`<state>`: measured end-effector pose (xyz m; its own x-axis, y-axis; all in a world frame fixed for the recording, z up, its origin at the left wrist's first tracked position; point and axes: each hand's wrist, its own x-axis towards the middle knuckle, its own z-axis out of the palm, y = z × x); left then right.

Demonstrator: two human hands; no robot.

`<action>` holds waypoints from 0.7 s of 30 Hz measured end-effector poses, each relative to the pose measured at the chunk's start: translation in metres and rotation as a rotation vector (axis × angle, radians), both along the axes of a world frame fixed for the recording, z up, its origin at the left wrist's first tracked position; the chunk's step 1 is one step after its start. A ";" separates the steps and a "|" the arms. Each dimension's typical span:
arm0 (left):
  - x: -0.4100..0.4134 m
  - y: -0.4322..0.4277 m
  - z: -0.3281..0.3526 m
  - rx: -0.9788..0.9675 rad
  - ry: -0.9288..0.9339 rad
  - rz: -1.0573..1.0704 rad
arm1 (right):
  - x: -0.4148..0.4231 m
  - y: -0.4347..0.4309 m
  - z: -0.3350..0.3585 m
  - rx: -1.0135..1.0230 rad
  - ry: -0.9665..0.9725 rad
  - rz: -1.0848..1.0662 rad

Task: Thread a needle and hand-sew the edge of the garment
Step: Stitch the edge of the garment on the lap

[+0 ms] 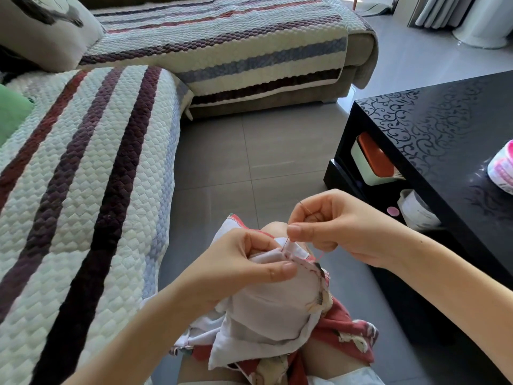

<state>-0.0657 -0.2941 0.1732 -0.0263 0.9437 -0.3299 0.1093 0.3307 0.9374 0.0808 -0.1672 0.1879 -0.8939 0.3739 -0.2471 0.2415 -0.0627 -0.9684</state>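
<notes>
A white garment [274,309] with a red patterned outer side lies bunched on my lap. My left hand [247,262] grips its folded edge, thumb lying along the hem beside a line of pink stitches [301,263]. My right hand [333,226] sits just above that edge, fingers curled, pinching a thin needle [305,211] whose tip points up and left. A pink thread [319,257] runs from the hem up toward the right hand.
A quilted striped sofa [83,176] fills the left and back. A glossy black coffee table [444,140] stands to the right, with a pink-and-white tub [502,168] on top and boxes on its lower shelf. Grey floor tiles [249,162] lie ahead.
</notes>
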 end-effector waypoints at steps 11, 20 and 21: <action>0.017 0.003 0.002 -0.092 -0.026 -0.026 | -0.024 -0.020 0.004 0.240 0.107 -0.200; 0.009 -0.001 -0.009 -0.030 -0.185 0.141 | 0.010 -0.014 0.005 0.267 -0.076 -0.100; 0.007 -0.001 -0.009 -0.024 -0.215 0.151 | 0.015 -0.014 -0.001 0.269 -0.114 -0.061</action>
<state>-0.0584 -0.2952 0.1645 -0.0928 0.9263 -0.3653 -0.1437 0.3505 0.9255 0.0957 -0.1816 0.1873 -0.8402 0.4913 -0.2294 0.3531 0.1748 -0.9191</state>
